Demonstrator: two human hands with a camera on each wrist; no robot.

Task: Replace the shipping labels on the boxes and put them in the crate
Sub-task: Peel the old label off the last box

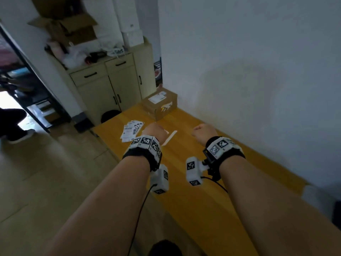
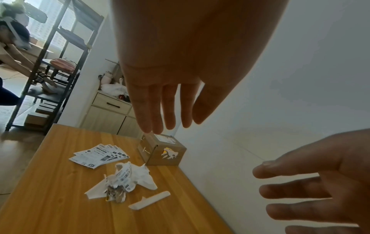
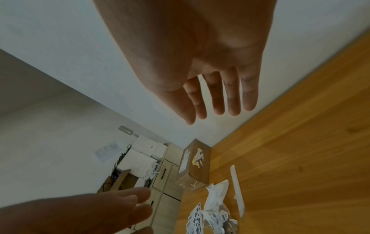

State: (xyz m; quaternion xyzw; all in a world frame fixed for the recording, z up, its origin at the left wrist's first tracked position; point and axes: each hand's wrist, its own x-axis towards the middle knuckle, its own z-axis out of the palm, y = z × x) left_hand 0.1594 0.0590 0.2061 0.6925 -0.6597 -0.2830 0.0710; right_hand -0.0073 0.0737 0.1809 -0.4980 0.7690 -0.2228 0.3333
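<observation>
A brown cardboard box (image 1: 160,104) with a white label on top and a torn sticker on its side stands at the far end of the wooden table (image 1: 193,200), against the wall. A fanned stack of fresh shipping labels (image 2: 98,156) lies to its left. In front of the box lie crumpled peeled label scraps (image 2: 124,182) and a white backing strip (image 2: 150,200). My left hand (image 2: 166,110) and right hand (image 3: 216,98) hover side by side above the scraps, fingers straight and holding nothing. Both are short of the box.
A beige cabinet (image 1: 110,85) piled with boxes and bags stands beyond the table's far end. The white wall (image 1: 258,71) runs along the table's right side. On the left is open floor, a black shelf rack (image 2: 60,63) and another person (image 2: 12,47).
</observation>
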